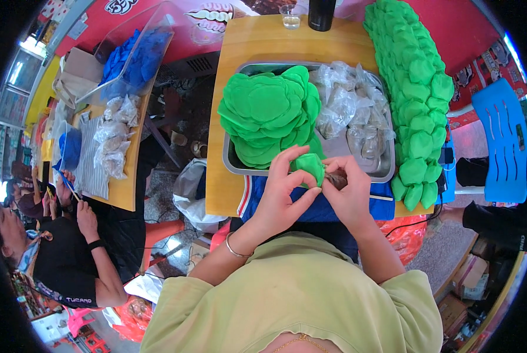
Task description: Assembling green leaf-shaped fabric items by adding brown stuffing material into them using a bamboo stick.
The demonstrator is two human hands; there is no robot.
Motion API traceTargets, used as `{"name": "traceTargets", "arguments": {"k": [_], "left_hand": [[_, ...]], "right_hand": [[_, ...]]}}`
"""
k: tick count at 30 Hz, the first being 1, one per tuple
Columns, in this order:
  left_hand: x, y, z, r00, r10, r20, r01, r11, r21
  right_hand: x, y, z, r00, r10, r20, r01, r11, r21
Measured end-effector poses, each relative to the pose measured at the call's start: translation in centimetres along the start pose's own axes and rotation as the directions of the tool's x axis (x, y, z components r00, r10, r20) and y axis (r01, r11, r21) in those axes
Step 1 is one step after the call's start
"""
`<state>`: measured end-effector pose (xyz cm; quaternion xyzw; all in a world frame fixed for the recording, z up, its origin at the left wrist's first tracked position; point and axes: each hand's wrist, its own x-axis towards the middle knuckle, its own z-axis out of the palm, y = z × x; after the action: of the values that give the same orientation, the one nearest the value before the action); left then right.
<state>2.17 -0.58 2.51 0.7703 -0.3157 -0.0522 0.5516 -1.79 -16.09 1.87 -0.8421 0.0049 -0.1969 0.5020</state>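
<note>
Over the near edge of a metal tray [383, 175], my left hand [281, 197] holds a small gathered green cloth piece [309, 166] between fingers and thumb. My right hand [350, 191] pinches at its right side, where something small and brownish shows between the fingers; I cannot make out what. A tall heap of flat, round green cloth pieces [269, 109] fills the tray's left part. Small clear plastic bags [343, 97] with greyish-brown contents lie in the right part. Along the table's right side runs a long mass of puffed green cloth pieces [419, 100].
The wooden table [246, 38] bears a clear cup [291, 20] and a black bottle [322, 13] at its far edge. Blue cloth [316, 191] lies along its near edge. At left, a co-worker [69, 259] sits by another table with a bin of blue pieces [137, 56]. A blue chair [502, 141] stands right.
</note>
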Motion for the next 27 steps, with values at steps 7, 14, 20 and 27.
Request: {"name": "traceTargets", "arguments": {"k": [7,14,20,27], "left_hand": [[-0.3,-1.2,-0.6,0.986,-0.156,0.054,0.165,0.912,-0.375],[-0.6,-0.7,0.2,0.976,-0.208,0.065,0.216,0.878,-0.427],[-0.4,-0.9,-0.6,0.983,-0.162,0.09,0.184,0.898,-0.399],[-0.5,-0.6,0.1,0.95,-0.292,0.107,0.286,0.688,-0.667]], "right_hand": [[0.3,-0.1,-1.0,0.978,-0.063,0.196,0.046,0.995,0.092],[0.3,-0.8,-0.7,0.995,0.012,0.095,-0.014,1.0,0.025],[0.6,0.0,-0.5,0.988,-0.004,0.151,-0.017,0.991,0.135],[0.9,-0.1,-0.7,0.901,-0.347,0.262,0.359,0.933,0.001]]}}
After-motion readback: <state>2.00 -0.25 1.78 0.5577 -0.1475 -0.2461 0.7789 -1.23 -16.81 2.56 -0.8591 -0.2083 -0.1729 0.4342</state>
